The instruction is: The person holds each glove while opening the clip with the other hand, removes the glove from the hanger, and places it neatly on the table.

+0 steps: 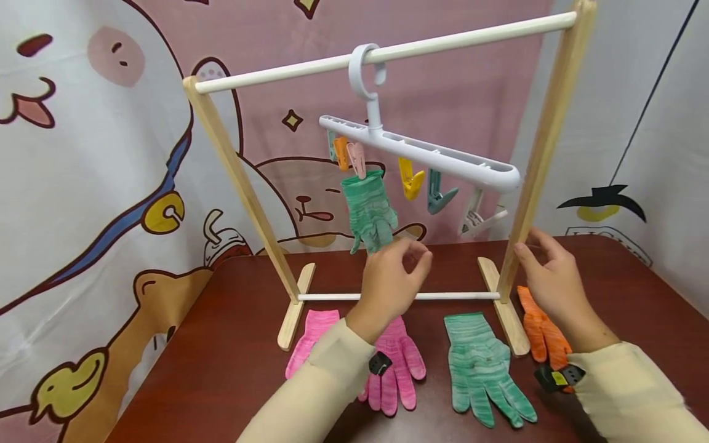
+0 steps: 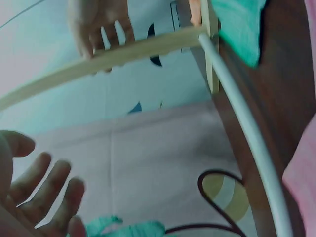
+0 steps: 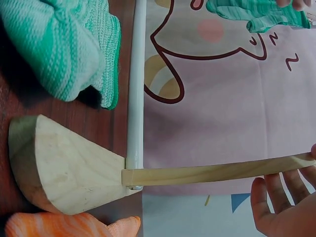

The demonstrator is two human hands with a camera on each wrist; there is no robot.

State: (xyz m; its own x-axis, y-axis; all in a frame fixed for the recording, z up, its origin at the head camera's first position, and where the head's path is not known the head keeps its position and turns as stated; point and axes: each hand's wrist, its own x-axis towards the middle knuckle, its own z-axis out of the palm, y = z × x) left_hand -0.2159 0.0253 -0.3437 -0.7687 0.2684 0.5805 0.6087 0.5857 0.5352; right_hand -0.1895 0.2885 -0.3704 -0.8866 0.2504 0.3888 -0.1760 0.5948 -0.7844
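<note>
My left hand [image 1: 396, 280] is in front of the lower end of a hanging green glove [image 1: 368, 206], its fingers loosely curved and holding nothing. That glove hangs from a pink clip [image 1: 356, 159] on a white clip hanger [image 1: 421, 151]. On the right, my right hand [image 1: 554, 280] holds the rack's wooden post [image 1: 534, 154], thumb on the near side and fingers passing behind it. In the left wrist view, the fingers of the right hand [image 2: 101, 22] show on both sides of the post.
Pink gloves [image 1: 396, 363], another green glove [image 1: 482, 363] and an orange glove [image 1: 543, 329] lie on the dark red table [image 1: 183, 369]. Yellow [image 1: 410, 178], blue-grey [image 1: 439, 194] and white clips [image 1: 477, 215] hang unused. The rack's foot [image 3: 74, 168] stands between green and orange gloves.
</note>
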